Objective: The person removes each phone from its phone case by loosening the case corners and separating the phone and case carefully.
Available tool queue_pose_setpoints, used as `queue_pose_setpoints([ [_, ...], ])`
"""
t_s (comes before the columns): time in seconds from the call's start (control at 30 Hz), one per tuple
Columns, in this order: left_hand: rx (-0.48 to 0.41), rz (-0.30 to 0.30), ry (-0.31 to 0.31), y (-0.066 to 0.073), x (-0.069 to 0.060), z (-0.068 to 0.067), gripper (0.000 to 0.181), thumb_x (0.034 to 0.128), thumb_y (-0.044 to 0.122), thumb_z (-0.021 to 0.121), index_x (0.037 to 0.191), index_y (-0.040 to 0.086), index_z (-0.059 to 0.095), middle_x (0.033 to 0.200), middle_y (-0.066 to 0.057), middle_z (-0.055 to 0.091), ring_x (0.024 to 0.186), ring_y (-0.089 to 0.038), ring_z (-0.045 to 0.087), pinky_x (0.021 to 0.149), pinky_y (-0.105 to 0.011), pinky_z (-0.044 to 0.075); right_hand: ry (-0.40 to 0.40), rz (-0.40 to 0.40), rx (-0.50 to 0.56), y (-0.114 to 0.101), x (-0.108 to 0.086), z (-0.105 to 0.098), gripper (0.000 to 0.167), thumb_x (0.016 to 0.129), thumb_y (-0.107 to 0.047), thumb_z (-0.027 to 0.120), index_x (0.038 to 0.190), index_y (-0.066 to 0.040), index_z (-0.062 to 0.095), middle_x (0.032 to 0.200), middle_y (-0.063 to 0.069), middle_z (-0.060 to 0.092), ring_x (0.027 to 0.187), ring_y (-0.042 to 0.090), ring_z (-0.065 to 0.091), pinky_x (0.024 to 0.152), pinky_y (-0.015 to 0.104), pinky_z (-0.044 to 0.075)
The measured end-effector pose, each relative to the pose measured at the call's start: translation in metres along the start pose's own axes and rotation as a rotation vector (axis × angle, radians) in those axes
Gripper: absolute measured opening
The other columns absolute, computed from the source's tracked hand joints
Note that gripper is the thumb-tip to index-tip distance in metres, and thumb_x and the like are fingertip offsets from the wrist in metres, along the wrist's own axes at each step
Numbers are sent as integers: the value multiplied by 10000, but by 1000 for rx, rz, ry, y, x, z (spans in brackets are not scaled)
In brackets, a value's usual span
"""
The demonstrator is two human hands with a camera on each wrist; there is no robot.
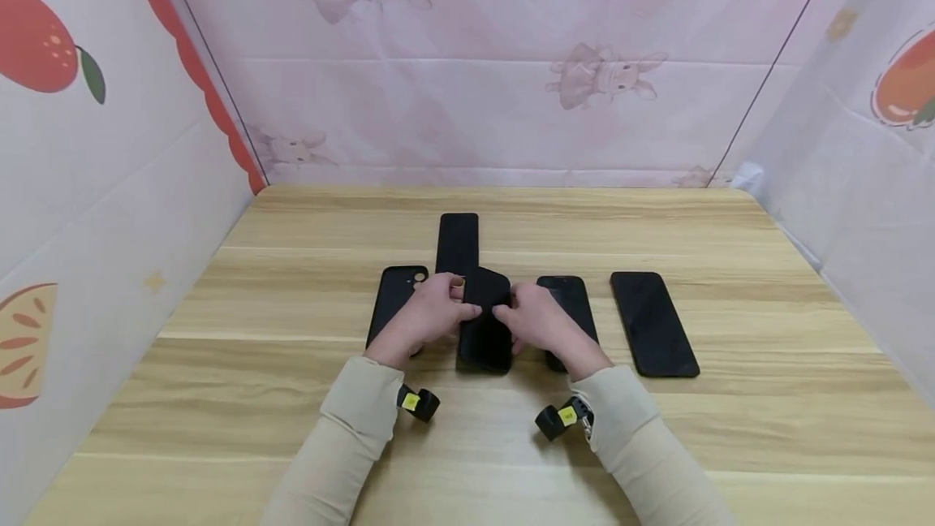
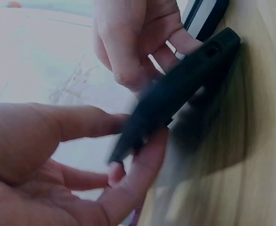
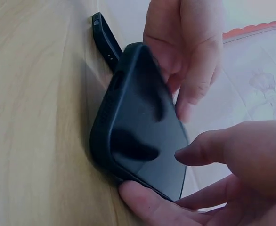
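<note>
A phone in a black case (image 1: 487, 339) is between both hands above the table, its far end raised. My left hand (image 1: 433, 308) pinches its left edge, thumb on the screen side and fingers beneath. At the opposite edge my right hand (image 1: 542, 316) grips it, thumb over the dark screen. The right wrist view shows the cased phone (image 3: 142, 113) with its glossy screen and the case's rim around it. Its port-end edge (image 2: 215, 49) appears in the left wrist view. An open black phone case (image 1: 390, 299) with camera holes lies beside my left hand, partly hidden by it.
Behind the held phone lies a dark phone-shaped slab (image 1: 458, 242). Another dark phone (image 1: 573, 303) is partly under my right forearm, and a further one (image 1: 653, 323) lies to its right. Patterned cloth walls (image 1: 467, 120) enclose the wooden table (image 1: 467, 461).
</note>
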State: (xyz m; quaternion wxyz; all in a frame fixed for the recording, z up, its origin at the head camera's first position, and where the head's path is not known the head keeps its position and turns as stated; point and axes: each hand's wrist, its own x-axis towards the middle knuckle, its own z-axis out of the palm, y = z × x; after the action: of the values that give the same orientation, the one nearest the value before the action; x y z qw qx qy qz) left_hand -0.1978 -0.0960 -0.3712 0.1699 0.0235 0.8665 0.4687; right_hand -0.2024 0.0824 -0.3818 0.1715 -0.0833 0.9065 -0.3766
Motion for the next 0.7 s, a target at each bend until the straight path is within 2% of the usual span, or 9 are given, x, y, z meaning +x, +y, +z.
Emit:
queue_pose_setpoints([
  [0.03,-47,11,-21,-1,1,1,527,931,174,679,1395,6,493,1259,-138,656,1100,-214,648,959,-378,541,-6,-1,22,0,0,0,206,984,-197,571,1046,-4,599,683,121,650,511,205,676,571,288,564],
  [0.13,-149,29,-82,-3,2,4,374,963,173,634,1296,23,553,1153,-134,693,964,-204,683,787,-339,587,-18,-12,72,-1,0,1,214,985,-196,568,1073,-3,596,687,131,642,519,223,675,560,318,577],
  [0.17,-163,27,-89,-3,2,4,347,974,190,623,1276,33,556,1134,-129,692,925,-193,678,732,-324,584,-21,-18,82,-1,0,1,218,985,-199,565,1074,-2,596,683,131,642,519,225,675,560,320,578],
  [0.27,-153,19,-54,-3,2,5,342,986,256,614,1249,49,543,1100,-110,693,843,-159,654,631,-301,562,-23,-37,87,-2,-1,0,257,989,-218,560,1103,10,589,676,131,650,520,226,680,571,306,577],
  [0.47,-157,24,10,-3,3,2,318,966,274,646,1189,61,569,1031,-88,732,779,-146,665,606,-305,559,1,-69,174,-3,-4,-6,467,1013,-200,538,1387,59,431,767,125,667,564,260,693,601,347,595],
  [0.57,-168,28,13,-3,3,-1,302,965,266,649,1179,66,575,1015,-77,735,781,-144,680,617,-313,576,19,-87,231,-2,-5,-11,432,1025,-195,522,1369,52,436,757,133,661,595,295,701,627,377,599],
  [0.63,-198,33,-7,-3,3,-2,298,974,258,640,1187,63,570,1022,-82,737,792,-153,699,640,-327,592,27,-97,261,-1,-5,-14,396,1030,-205,513,1341,36,462,759,158,658,616,308,702,650,397,599],
  [0.7,-256,38,-46,-2,2,-4,302,985,251,628,1212,66,556,1054,-87,733,821,-173,719,679,-351,608,39,-96,294,0,-6,-18,394,1037,-226,498,1345,18,470,853,157,659,653,290,696,681,406,599],
])
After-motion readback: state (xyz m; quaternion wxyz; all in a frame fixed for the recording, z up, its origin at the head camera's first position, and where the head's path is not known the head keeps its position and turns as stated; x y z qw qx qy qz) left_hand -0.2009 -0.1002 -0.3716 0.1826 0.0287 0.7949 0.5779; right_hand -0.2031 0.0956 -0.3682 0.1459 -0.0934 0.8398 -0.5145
